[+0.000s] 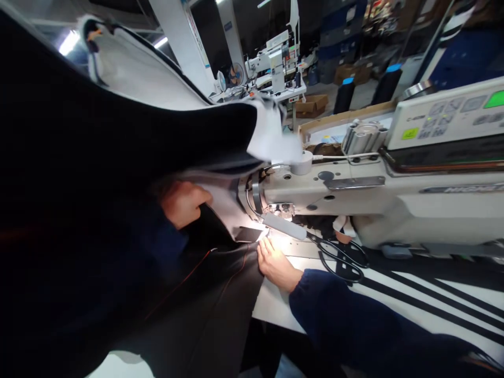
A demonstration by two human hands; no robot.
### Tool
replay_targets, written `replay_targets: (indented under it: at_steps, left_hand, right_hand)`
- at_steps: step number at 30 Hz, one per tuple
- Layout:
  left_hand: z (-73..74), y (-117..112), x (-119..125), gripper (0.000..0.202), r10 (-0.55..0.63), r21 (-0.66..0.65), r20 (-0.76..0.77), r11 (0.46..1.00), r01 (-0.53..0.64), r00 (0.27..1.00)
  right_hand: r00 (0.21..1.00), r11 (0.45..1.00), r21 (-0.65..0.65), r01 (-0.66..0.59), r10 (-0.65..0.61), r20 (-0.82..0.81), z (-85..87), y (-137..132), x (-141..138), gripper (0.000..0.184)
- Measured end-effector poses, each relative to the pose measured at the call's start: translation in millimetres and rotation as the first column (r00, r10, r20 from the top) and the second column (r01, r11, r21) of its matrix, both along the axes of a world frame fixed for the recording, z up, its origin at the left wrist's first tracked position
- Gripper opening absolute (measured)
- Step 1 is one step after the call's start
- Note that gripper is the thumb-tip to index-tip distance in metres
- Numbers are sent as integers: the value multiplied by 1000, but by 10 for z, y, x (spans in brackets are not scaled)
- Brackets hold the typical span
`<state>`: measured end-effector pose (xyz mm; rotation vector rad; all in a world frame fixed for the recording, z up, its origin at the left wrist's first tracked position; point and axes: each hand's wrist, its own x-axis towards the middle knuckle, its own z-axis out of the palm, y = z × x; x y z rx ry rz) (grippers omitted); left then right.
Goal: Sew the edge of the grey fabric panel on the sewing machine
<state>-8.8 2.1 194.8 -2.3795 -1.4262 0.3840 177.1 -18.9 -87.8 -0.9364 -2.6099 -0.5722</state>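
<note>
Dark fabric point(220, 294) lies on the worktop point(275, 304) w/ its edge at the needle area of the sewing machine point(354, 194); a red stitch line already shows on it, so sewing looks partly done, seam unfinished. Left hand point(183, 202) curled, gripping fabric behind the needle. Right hand point(275, 265) flat, fingers together, pressing the edge. Scissors point(340, 257) lie just beside.

Both hands, left hand point(183, 202) and right hand point(275, 265), press black fabric point(220, 294) flat beside the sewing machine point(354, 194).
</note>
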Motion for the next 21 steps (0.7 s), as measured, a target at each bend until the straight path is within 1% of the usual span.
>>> replay_targets:
  at_steps: [1,2,3,4,5,6,7,8,9,10,11,12,13,15,16,17,18,19,20,21]
  left_hand:
    - [111,-50,108,26,18,-6,6,1000,-17,1000]
    - [174,-119,169,25,15,-32,1,999,-15,1000]
    - [183,-200,175,26,14,-90,-13,996,-16,1000]
    - [135,-283,125,29,40,-137,-30,990,-43,999]
    - [37,-362,24,32,84,-181,-63,979,-94,995]
    - [-99,-431,-115,36,153,-202,-109,964,-172,982]
    - [-257,-488,-274,38,225,-210,-165,943,-257,960]
    - [-419,-531,-435,39,264,-229,-222,922,-313,939]
    - [-569,-563,-580,41,268,-232,-251,916,-326,930]
    - [-693,-586,-692,42,250,-234,-266,920,-314,931]
    - [-781,-602,-765,43,223,-232,-273,929,-289,936]
    - [-831,-611,-793,43,201,-232,-277,935,-268,940]
    - [-845,-615,-776,41,187,-244,-284,934,-260,940]
    - [-803,-594,-627,33,173,-332,-251,909,-253,952]
    - [-774,-564,-508,29,154,-401,-183,890,-216,971]
    - [-758,-519,-370,27,114,-461,-82,876,-139,990]
    - [-765,-458,-222,27,48,-492,37,870,-24,998]
    - [-802,-384,-74,28,-37,-484,152,868,107,988]
    - [-869,-299,65,31,-125,-444,229,869,218,965]
    - [-964,-206,188,33,-202,-396,261,869,296,944]
  right_hand:
    - [1000,1000,-8,-1,1,-2,4,9,18,36]
    - [1000,1000,-18,-6,5,-7,4,18,38,31]
    - [1000,1000,-25,-10,10,-13,-2,25,57,27]
    - [1000,1000,-29,-12,11,-23,-12,29,73,26]
    - [999,1000,-28,-11,10,-33,-25,28,85,27]
    - [999,1000,-24,-7,6,-43,-39,24,92,30]
    - [999,1000,-18,-1,0,-51,-52,19,93,34]
    - [998,1000,-13,7,-8,-58,-64,12,90,37]
    - [998,1000,-9,15,-16,-62,-73,5,83,39]
    - [998,1000,-7,19,-19,-62,-79,0,75,40]
    - [998,1000,-5,21,-21,-59,-83,-3,66,40]
    - [998,1000,-3,22,-23,-56,-84,-5,57,40]
    - [998,1000,-1,23,-23,-51,-82,-5,48,41]
    - [999,1000,4,23,-22,-38,-75,0,35,41]
    - [999,1000,7,23,-22,-33,-70,5,31,40]
    - [999,1000,11,21,-21,-30,-64,10,28,39]
    - [999,1000,13,17,-17,-29,-58,16,29,38]
    - [1000,1000,14,11,-11,-29,-52,22,33,37]
    - [999,1000,13,4,-4,-31,-47,27,40,37]
    - [999,1000,11,-5,5,-34,-44,32,51,37]
